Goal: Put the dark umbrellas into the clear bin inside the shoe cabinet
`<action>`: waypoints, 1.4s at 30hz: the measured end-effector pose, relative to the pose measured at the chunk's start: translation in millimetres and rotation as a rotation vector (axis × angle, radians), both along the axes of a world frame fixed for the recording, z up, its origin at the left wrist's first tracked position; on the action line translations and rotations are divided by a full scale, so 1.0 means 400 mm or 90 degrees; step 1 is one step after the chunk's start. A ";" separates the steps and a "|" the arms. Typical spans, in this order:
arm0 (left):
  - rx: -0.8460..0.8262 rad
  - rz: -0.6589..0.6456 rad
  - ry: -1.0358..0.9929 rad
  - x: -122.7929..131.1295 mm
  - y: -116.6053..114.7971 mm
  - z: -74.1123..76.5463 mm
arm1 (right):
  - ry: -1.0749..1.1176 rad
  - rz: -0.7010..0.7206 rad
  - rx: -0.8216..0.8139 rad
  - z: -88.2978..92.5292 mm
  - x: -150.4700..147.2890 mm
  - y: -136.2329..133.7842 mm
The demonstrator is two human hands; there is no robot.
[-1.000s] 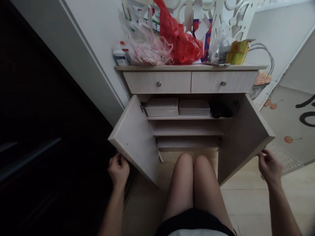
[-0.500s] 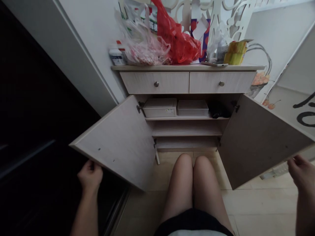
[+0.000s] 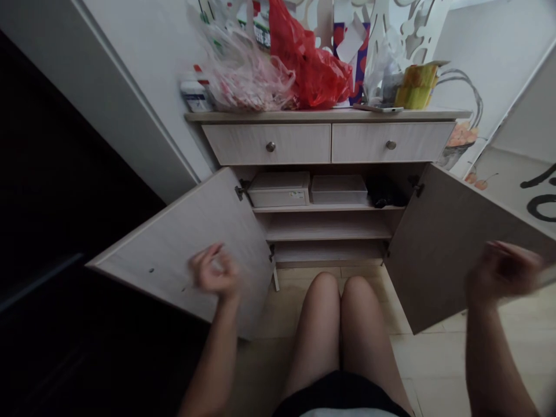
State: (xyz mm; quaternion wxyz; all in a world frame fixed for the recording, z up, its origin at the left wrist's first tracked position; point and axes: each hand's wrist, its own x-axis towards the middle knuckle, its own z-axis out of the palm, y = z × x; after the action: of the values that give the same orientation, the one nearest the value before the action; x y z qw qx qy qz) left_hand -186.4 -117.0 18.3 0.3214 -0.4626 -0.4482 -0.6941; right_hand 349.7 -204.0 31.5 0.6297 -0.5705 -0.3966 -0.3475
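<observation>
Our left hand (image 3: 215, 271), loosely open, and blurred right hand (image 3: 504, 271), grip we cannot tell, hover near 2 open doors (image 3: 174, 231); 1 box (image 3: 273, 198) has an unreadable label (image 3: 297, 196).

Standing wide open: left door (image 3: 174, 226) and right door (image 3: 443, 249) of pale cabinet (image 3: 330, 226).
Hinged at the outer sides, angled outward, with 2 flat inner faces in view; pale greyish on left, darker brownish grey on right.
</observation>
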 end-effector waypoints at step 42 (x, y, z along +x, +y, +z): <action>-0.529 -0.344 0.629 0.231 0.197 -0.051 | -0.403 0.357 -0.694 -0.042 -0.160 0.249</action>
State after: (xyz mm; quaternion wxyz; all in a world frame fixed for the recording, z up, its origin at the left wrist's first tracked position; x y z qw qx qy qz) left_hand -94.0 -38.1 -2.1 0.1002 -0.9038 -0.3473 -0.2291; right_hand 285.5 -104.4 14.9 0.1727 -0.5523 -0.8124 -0.0722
